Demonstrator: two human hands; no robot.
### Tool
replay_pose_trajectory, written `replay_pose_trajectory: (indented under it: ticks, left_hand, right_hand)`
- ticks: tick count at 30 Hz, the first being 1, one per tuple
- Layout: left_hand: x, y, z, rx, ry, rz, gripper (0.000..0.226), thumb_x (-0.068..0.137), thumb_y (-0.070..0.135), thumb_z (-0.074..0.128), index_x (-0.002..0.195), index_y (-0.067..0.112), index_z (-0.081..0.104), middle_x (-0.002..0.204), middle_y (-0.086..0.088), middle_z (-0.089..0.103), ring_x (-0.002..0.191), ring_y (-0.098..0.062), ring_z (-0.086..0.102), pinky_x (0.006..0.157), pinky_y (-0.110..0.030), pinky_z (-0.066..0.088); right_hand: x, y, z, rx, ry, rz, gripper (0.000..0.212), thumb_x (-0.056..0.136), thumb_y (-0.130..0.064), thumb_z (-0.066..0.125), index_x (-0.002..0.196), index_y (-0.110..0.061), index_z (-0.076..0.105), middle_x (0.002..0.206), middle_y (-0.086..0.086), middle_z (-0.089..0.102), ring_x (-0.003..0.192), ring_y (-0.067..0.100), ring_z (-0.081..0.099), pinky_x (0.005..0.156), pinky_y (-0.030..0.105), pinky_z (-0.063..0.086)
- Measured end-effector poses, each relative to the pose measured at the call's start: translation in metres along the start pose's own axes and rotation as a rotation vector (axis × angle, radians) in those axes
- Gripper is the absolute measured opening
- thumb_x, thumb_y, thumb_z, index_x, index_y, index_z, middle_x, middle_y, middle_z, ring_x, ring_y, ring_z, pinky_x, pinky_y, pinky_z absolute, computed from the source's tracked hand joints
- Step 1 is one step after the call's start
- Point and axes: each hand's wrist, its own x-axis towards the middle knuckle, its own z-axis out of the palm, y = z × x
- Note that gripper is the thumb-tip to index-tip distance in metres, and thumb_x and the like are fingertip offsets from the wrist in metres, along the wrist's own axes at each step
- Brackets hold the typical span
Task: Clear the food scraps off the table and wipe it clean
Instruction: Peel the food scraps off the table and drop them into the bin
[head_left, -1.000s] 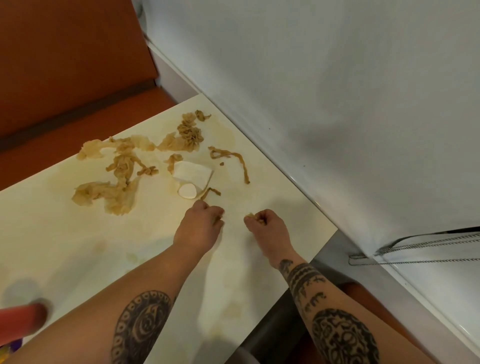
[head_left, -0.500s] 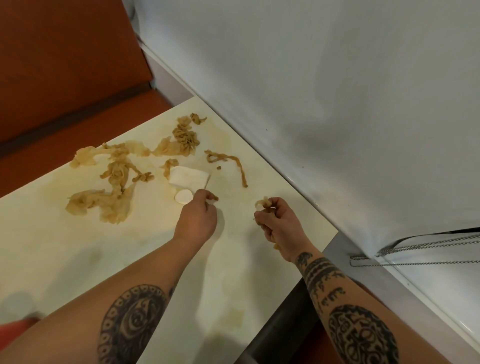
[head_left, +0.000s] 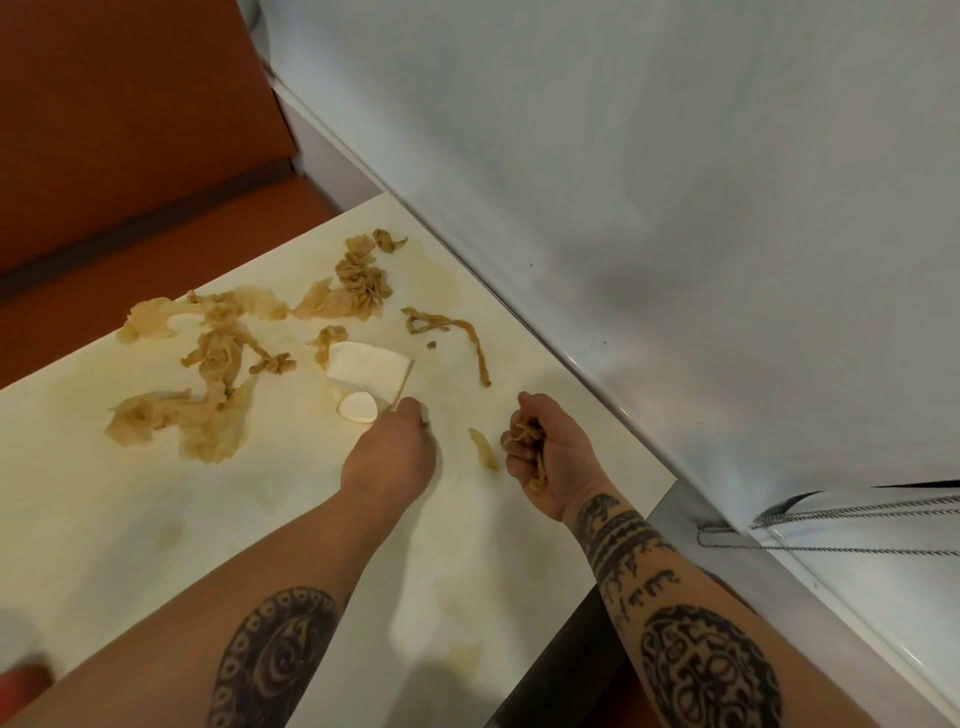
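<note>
- Table (head_left: 156, 519): cream top running from centre frame to lower left, marked with brownish stains.
- Food scraps (head_left: 218, 358): tan, limp, wet-looking crumpled sheets and twisted strips, spread over the table's upper-left part.
- Long strip (head_left: 470, 340): lies apart, right of centre.
- Small scrap (head_left: 483, 449): on the table between the two hands.
- Folded napkin (head_left: 369, 366): white, at centre frame, with a white rounded piece (head_left: 357, 406) just below it.
- Right hand (head_left: 550, 457): fingers curled round a wad of tan scraps, with strands hanging out below the palm.
- Left hand (head_left: 389, 457): back to the camera, fingertips down beside the rounded piece; fingers tucked under, so a grip cannot be confirmed.
</note>
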Motion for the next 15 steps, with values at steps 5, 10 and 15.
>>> replay_pose_trajectory:
  ticks: [5, 10, 15]
  left_hand:
    - [-0.014, 0.005, -0.016, -0.395, 0.037, -0.171, 0.030, 0.101, 0.028, 0.044, 0.077, 0.012, 0.051, 0.075, -0.007, 0.060, 0.070, -0.023, 0.056, 0.057, -0.033, 0.037]
    - [-0.018, 0.001, -0.023, -0.580, 0.067, -0.220, 0.040, 0.100, 0.036, 0.051, 0.084, 0.001, 0.062, 0.080, -0.011, 0.068, 0.072, -0.024, 0.060, 0.061, -0.032, 0.042]
    - [-0.009, 0.003, -0.026, -0.802, 0.042, -0.224, 0.016, 0.090, 0.022, 0.066, 0.082, 0.011, 0.058, 0.081, -0.004, 0.073, 0.059, -0.011, 0.055, 0.059, -0.031, 0.044]
  right_hand:
    - [0.021, -0.010, 0.012, -0.642, 0.201, -0.168, 0.033, 0.092, -0.033, 0.073, 0.076, -0.018, 0.047, 0.068, 0.000, 0.049, 0.053, 0.013, 0.040, 0.046, 0.026, 0.034]
    - [0.026, 0.000, 0.012, -1.389, 0.070, -0.118, 0.051, 0.079, -0.055, 0.079, 0.117, -0.029, 0.056, 0.103, -0.006, 0.061, 0.090, 0.016, 0.063, 0.074, 0.029, 0.050]
    - [0.027, 0.022, -0.001, -1.653, 0.037, -0.257, 0.023, 0.094, -0.048, 0.064, 0.099, -0.029, 0.054, 0.089, -0.011, 0.058, 0.084, 0.017, 0.058, 0.073, 0.032, 0.046]
